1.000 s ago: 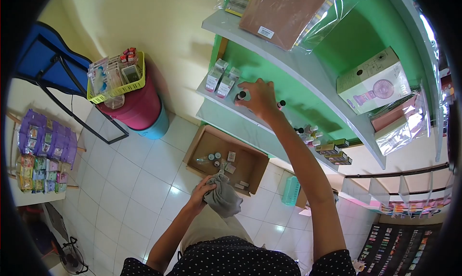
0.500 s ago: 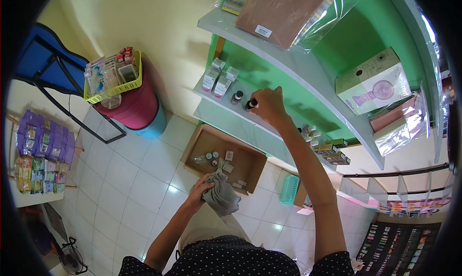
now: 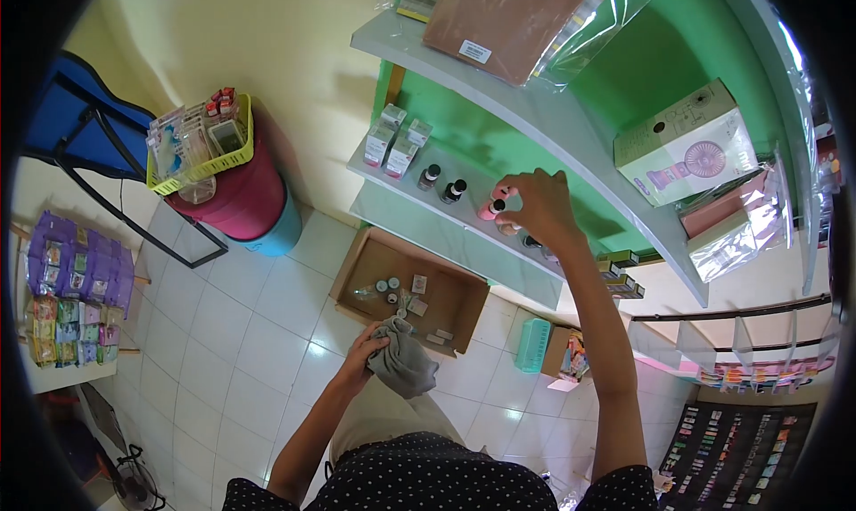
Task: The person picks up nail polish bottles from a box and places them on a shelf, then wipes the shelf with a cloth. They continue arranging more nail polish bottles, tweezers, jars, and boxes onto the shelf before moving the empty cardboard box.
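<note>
My left hand [image 3: 361, 352] is closed around a crumpled grey cloth [image 3: 403, 361], held over the near edge of the cardboard box [image 3: 354, 284]. At the lower shelf [image 3: 468, 215], my right hand [image 3: 546, 210] has its thumb and finger pinched at the black cap of a small pink bottle [image 3: 489, 210]. To its left stand a dark bottle with a black cap [image 3: 454, 192] and a clearer black-capped bottle [image 3: 429, 177]. Small white boxes [image 3: 399, 156] are grouped at the shelf's left end. Other small bottles are partly hidden behind my right hand and wrist.
Inside the cardboard box lie several small jars and cartons. An upper shelf [image 3: 499, 92] overhangs the bottles, carrying a fan box [image 3: 687, 145] and a wrapped brown item [image 3: 508, 20]. A yellow basket [image 3: 201, 168] sits on a red bin [image 3: 236, 203]; a teal basket [image 3: 532, 346] is on the floor.
My right hand has left the dark bottle, which now stands on the shelf, and moved right to the pink bottle. My left hand still holds the cloth.
</note>
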The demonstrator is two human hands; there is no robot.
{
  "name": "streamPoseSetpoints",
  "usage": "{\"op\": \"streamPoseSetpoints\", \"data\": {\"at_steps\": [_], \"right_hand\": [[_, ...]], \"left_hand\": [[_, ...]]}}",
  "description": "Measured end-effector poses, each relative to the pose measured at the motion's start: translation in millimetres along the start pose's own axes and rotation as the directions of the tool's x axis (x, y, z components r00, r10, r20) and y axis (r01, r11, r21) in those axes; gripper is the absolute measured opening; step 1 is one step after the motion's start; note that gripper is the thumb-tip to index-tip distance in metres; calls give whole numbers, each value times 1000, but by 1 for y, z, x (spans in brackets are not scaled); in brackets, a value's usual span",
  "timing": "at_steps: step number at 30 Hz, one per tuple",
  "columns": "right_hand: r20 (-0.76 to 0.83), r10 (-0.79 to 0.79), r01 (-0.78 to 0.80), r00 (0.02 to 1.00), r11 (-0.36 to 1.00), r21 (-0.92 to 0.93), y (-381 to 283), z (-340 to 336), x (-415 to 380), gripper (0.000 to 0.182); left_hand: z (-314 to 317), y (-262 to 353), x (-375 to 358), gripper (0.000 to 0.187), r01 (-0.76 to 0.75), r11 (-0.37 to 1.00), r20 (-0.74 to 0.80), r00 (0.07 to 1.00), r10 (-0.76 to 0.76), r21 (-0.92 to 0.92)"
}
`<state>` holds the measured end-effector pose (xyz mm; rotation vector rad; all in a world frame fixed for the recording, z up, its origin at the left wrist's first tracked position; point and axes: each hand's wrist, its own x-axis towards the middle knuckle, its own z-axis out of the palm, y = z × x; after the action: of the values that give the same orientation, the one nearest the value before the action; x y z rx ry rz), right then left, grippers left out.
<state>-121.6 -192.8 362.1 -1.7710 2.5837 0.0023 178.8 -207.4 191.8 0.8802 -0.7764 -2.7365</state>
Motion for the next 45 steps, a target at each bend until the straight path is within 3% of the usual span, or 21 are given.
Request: {"op": "streamPoseSetpoints", "data": {"at_steps": [3, 6, 12, 19, 22, 24, 28, 30, 33, 42, 45], "right_hand": [[-83, -69, 65, 994, 996, -57, 2, 20, -4, 28], [-58, -98, 97, 993, 995, -27, 2, 34, 1, 15], [-138, -85, 79, 987, 995, -53, -4, 42, 3, 8], [-55, -56, 55, 997, 998, -23, -5, 38, 1, 12], [-156, -71, 80, 985, 996, 49, 4, 31, -3, 24], [-176, 53, -2, 983, 961, 276, 10, 16, -6, 35], [-189, 63, -12, 980, 965, 264, 35, 17, 6, 38], [-59, 0, 26, 998, 900, 435, 43, 26, 16, 38], [61, -19, -9, 998, 900, 437, 46, 39, 31, 32], [40, -36, 12, 999, 881, 473, 44, 48, 41, 20], [130, -19, -44, 991, 883, 466, 44, 47, 42, 30]], "left_hand": [[2, -1, 4, 34, 2, 1000, 9, 1000, -2, 1], [4, -1, 6, 33, 5, 1000, 27, 1000, -5, 1], [2, -7, 7, 31, 2, 999, 10, 1000, -2, -36], [1, -10, 7, 30, -3, 1000, 28, 1000, 3, 1], [2, -8, 6, 30, -9, 1000, 30, 1000, 9, 1], [3, -8, 6, 30, -5, 1000, 26, 1000, 5, -3], [3, -8, 6, 31, -4, 1000, 28, 1000, 4, 1], [5, -8, 7, 31, -7, 1000, 40, 999, 6, 7], [7, -7, 6, 31, 17, 1000, 23, 1000, -17, 8], [8, -6, 6, 28, 15, 1000, 15, 1000, -15, 13], [9, -6, 7, 28, 12, 1000, 27, 1000, -12, 14]]}}
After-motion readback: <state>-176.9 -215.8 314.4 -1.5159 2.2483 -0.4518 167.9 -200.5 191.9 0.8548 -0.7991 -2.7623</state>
